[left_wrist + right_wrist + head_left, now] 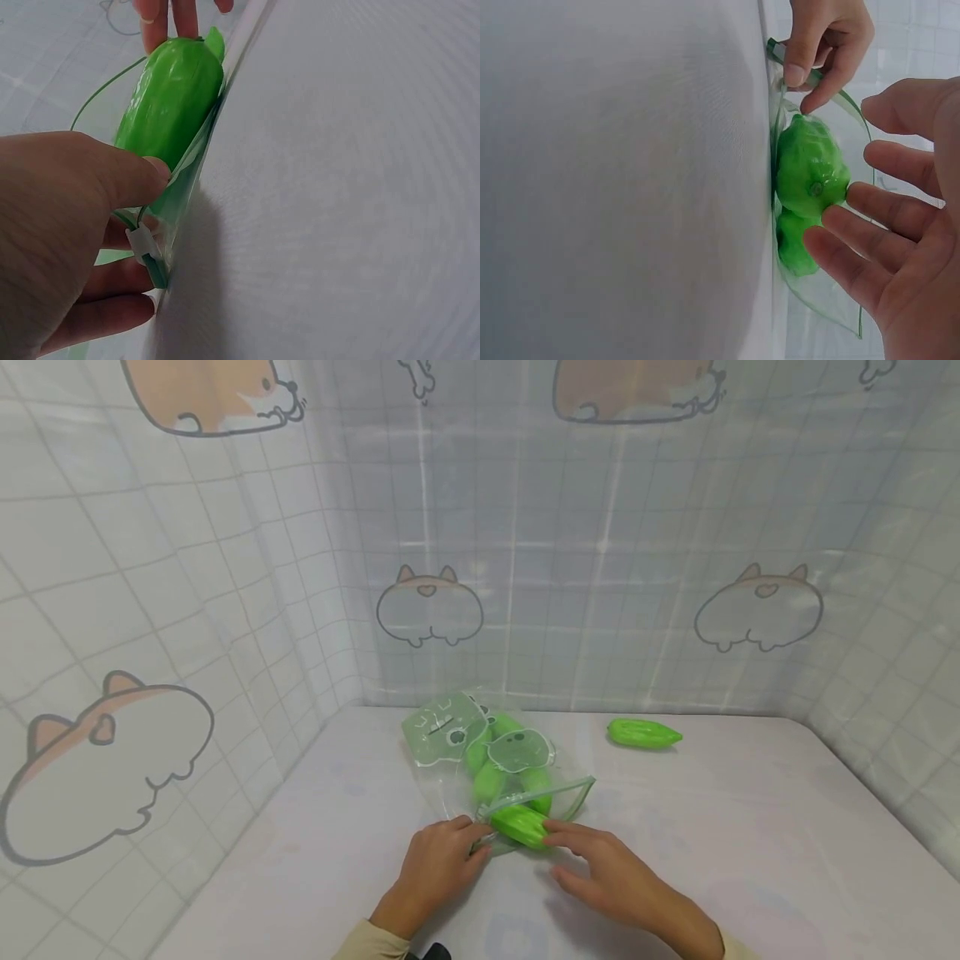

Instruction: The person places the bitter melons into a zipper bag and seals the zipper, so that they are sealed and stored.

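Observation:
A clear zip bag (431, 785) with green cartoon prints lies on the table, its green-edged mouth toward me. Several green toy vegetables show through its plastic. At the mouth sits one glossy, ribbed green toy vegetable (517, 825), also seen as the ribbed toy vegetable (174, 97) in the left wrist view. My left hand (445, 862) pinches the bag's rim at the left corner, by the white zip slider (142, 244). Fingers spread, my right hand (611, 870) has its fingertips at the toy vegetable's right end; in the right wrist view the right hand (900, 232) looks uncurled.
Another green toy vegetable (643, 734) with a pointed tip lies alone on the white table (720, 827), toward the back right. Curtains (600, 568) with a grid and cartoon dogs surround the table at the back and both sides.

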Demonstrator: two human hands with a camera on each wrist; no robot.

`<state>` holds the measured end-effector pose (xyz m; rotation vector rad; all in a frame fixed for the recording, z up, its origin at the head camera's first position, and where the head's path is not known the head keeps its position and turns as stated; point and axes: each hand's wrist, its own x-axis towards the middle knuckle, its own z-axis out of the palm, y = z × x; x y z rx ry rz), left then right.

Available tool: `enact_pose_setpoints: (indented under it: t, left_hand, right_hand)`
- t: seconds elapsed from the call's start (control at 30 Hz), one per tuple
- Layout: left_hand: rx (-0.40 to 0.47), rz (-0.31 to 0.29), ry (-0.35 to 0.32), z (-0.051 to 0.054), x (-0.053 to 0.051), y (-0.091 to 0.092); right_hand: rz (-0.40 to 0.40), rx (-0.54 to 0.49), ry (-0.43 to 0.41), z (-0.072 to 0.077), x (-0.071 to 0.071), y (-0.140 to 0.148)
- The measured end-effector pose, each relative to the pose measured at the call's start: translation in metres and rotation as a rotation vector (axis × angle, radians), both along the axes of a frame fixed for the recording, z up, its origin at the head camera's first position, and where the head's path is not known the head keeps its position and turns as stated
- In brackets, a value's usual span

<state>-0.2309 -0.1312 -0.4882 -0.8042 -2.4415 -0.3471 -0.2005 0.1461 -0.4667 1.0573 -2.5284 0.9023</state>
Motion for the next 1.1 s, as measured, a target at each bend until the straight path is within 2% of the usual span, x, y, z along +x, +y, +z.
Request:
enact_pose_setpoints:
  t: [0.17, 0.37, 0.67, 0.97, 1.1]
  left_hand:
    - [0.000, 0.007, -0.005, 0.001, 0.000, 0.000]
    - [0.000, 0.005, 0.013, 0.000, 0.001, 0.000]
    - [-0.019, 0.009, -0.006, 0.001, 0.000, -0.001]
    - [-0.019, 0.007, -0.006, 0.000, -0.001, -0.001]
    - [-0.011, 0.003, -0.002, 0.001, 0.000, 0.000]
  right_hand:
    - [-0.005, 0.028, 0.005, -0.001, -0.002, -0.006]
    - [-0.019, 0.049, -0.041, 0.000, -0.004, -0.013]
    - [-0.028, 0.071, -0.127, 0.004, -0.005, -0.021]
    - [0.007, 0.053, -0.097, 0.001, -0.011, -0.026]
    - [0.005, 0.075, -0.123, 0.003, -0.011, -0.028]
